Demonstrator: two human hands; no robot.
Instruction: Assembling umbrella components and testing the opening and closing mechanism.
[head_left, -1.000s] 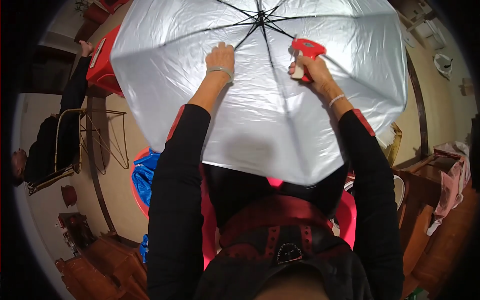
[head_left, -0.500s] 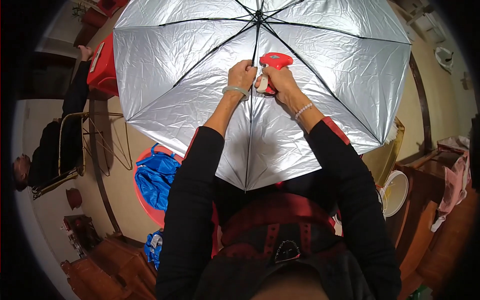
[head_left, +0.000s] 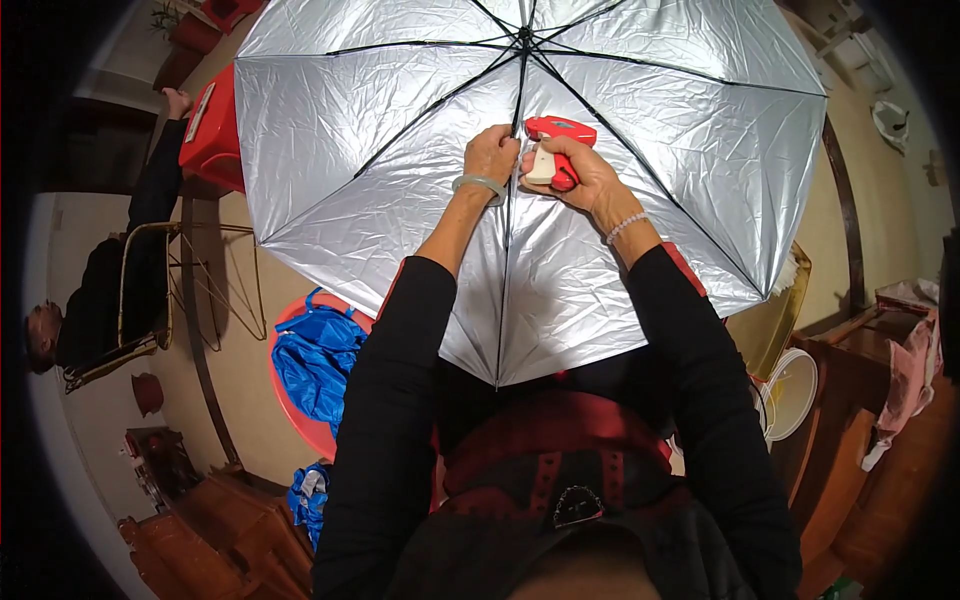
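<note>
An open umbrella point(head_left: 420, 190) with silver lining and black ribs spreads out in front of me, its inside facing up. My left hand point(head_left: 490, 152) is closed, pinching the umbrella at the black rib that runs toward me. Just to its right, my right hand point(head_left: 590, 178) grips a red-and-white hand tool point(head_left: 562, 130) with a pale lever. The tool's near end lies close beside the rib and my left fingertips. What the left fingers pinch is partly hidden.
A pink-red basin point(head_left: 292, 405) with blue cloth point(head_left: 318, 360) stands at the left, a red stool point(head_left: 213, 135) behind it. At the far left a person point(head_left: 100, 290) sits in a metal-framed chair point(head_left: 168, 290). A white bucket point(head_left: 795, 395) and wooden furniture point(head_left: 840, 460) are on the right.
The hand tool has turned, so its red head points more to the right and its pale lever shows more. Both hands and the umbrella have shifted slightly right and toward me.
</note>
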